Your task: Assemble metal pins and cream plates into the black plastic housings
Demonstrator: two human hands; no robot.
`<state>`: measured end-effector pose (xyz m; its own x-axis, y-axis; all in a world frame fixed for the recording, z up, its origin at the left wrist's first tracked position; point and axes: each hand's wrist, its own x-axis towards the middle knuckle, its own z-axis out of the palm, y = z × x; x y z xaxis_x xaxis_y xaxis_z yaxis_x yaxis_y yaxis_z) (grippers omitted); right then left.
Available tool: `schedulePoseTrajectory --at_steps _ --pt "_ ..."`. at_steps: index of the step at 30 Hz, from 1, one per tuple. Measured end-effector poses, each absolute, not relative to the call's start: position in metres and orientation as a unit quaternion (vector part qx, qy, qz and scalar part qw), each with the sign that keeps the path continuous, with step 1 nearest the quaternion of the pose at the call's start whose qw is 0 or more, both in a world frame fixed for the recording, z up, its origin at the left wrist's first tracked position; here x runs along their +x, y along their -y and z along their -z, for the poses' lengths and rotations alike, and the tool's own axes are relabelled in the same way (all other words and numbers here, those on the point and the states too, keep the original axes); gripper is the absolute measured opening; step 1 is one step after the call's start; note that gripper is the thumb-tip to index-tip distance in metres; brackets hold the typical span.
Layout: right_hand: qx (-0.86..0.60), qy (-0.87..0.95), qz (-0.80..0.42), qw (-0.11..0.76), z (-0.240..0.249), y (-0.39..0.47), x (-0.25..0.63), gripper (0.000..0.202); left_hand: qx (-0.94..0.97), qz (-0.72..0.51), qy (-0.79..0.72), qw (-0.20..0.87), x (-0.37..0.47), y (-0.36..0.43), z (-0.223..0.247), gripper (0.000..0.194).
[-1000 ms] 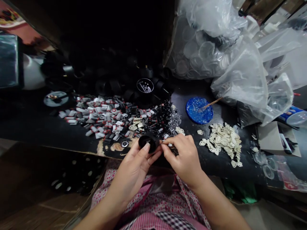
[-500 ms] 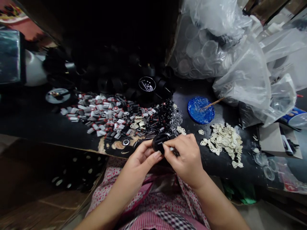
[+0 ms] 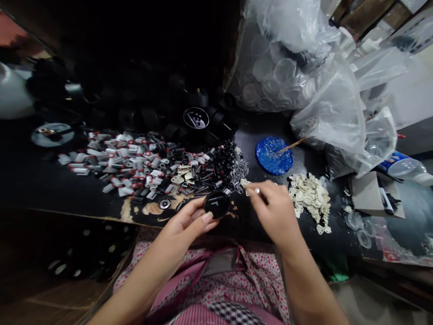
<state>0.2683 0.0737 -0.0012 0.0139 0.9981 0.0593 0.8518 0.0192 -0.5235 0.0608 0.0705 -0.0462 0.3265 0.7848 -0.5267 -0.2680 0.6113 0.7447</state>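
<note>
My left hand (image 3: 189, 221) grips a round black plastic cap (image 3: 217, 205) by its rim, the open face with a small raised part turned up. To its right, my right hand (image 3: 275, 210) is closed with its fingers pinched. A small whitish tip (image 3: 257, 191) shows at those fingers; what it belongs to is hidden. Just beyond the fingertips lie a loose cream plate (image 3: 245, 183) and a heap of small grey parts (image 3: 240, 168). Close to the right hand's far side is a pile of flat cream plates with holes (image 3: 311, 197).
A blue lid of clear grease (image 3: 265, 155) with a wooden stick stands behind my right hand. Many white and grey cylinders with red rings (image 3: 128, 158) cover the left. Bags of clear discs (image 3: 267, 76) fill the back right. An open box (image 3: 368, 194) stands right.
My right hand has drawn away from the black cap toward the right and up, over the table. My left hand keeps the cap, now tilted more open to view. The view has shifted right.
</note>
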Motion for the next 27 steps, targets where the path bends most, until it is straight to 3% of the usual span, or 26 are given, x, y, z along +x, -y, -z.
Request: schedulePoseTrajectory --at_steps 4,6,9,12,16,19,23,27 --pt "-0.733 0.661 -0.143 0.081 0.01 -0.098 0.286 0.011 0.228 -0.373 -0.478 0.761 0.065 -0.071 0.043 0.042" --pt "-0.731 0.664 -0.145 0.066 0.014 -0.102 0.287 0.009 0.216 -0.377 -0.477 0.764 0.065 -0.071 0.044 0.044" --pt "-0.731 0.651 -0.175 0.108 0.013 -0.095 0.287 0.009 0.208 -0.382 -0.47 0.768 0.066 -0.07 0.044 0.043" --pt "-0.703 0.651 -0.206 0.202 0.01 -0.082 0.279 0.005 0.175 -0.398 -0.47 0.768 0.071 -0.07 0.039 0.042" --pt "-0.602 0.72 -0.178 0.296 0.012 -0.068 0.254 0.007 0.084 -0.426 -0.443 0.785 0.08 -0.07 0.029 0.027" --pt "-0.572 0.732 -0.198 0.313 0.014 -0.066 0.239 0.008 0.056 -0.441 -0.436 0.783 0.08 -0.073 0.025 0.017" --pt "-0.579 0.705 -0.265 0.313 0.014 -0.067 0.235 0.006 0.065 -0.446 -0.436 0.779 0.073 -0.076 0.025 0.02" --pt "-0.565 0.724 -0.23 0.322 0.012 -0.066 0.236 0.011 0.064 -0.444 -0.446 0.774 0.07 -0.077 0.024 0.017"
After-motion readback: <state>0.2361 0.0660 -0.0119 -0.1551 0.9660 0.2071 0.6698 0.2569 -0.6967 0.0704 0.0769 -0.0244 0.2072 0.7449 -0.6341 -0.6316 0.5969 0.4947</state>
